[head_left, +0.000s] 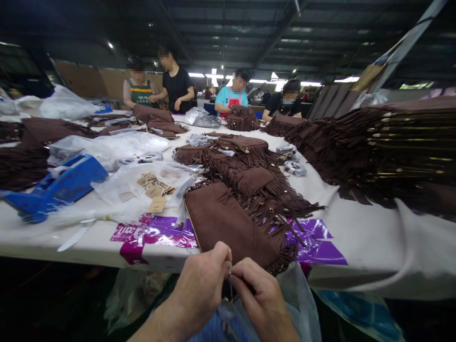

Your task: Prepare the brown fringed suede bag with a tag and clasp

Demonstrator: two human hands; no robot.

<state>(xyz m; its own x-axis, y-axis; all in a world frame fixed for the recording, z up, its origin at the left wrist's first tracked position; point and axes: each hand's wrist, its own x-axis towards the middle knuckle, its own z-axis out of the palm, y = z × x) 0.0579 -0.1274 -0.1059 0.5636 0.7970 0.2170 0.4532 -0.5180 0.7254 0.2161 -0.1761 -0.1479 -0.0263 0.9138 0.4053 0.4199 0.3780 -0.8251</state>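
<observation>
My left hand [204,282] and my right hand [258,294] meet below the near table edge, both pinched on a small thin thing between the fingertips that I cannot make out. Just beyond them a brown suede fringed bag [228,223] lies flat at the table's front edge, its near end by my fingers. More fringed bags [249,171] are heaped behind it. A clear bag of paper hang tags [155,187] lies to the left.
A blue tape dispenser [57,185] sits at the left. A tall stack of fringed bags [402,152] fills the right side. Purple printed plastic [156,232] covers the near white table [366,237]. Several people work at the far end.
</observation>
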